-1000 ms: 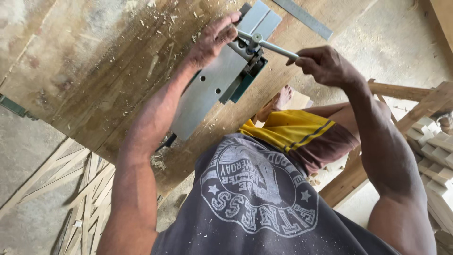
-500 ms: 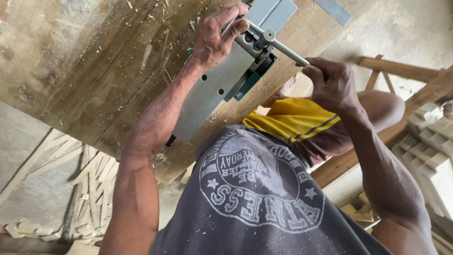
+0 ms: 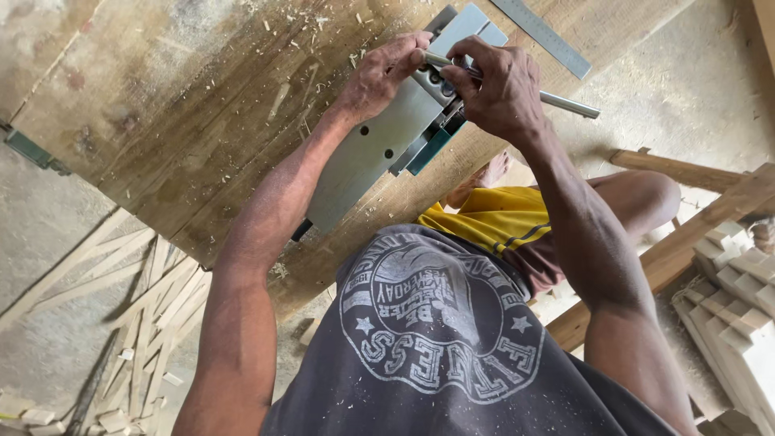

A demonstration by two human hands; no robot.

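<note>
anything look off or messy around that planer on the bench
Nothing looks damaged. The grey planer lies upside down, sole up, on the wooden bench, with the left hand and right hand at its blade end. Wood chips litter the bench, and offcut strips lie scattered on the floor.

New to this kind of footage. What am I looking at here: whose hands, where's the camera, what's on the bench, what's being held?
The only view comes from a camera worn on a person's head, looking down past their grey printed shirt at their own two bare hands; no robot is involved.

The surface is a worn wooden workbench strewn with shavings. On it lies a grey metal power tool, likely an electric planer turned base up.

The left hand rests on the tool's far end and steadies it. The right hand grips a slim metal rod-like tool, perhaps a wrench, set against the tool's middle.

A steel ruler lies on the bench beyond. Thin wood strips lie on the floor at left, stacked wood pieces at right.
</note>
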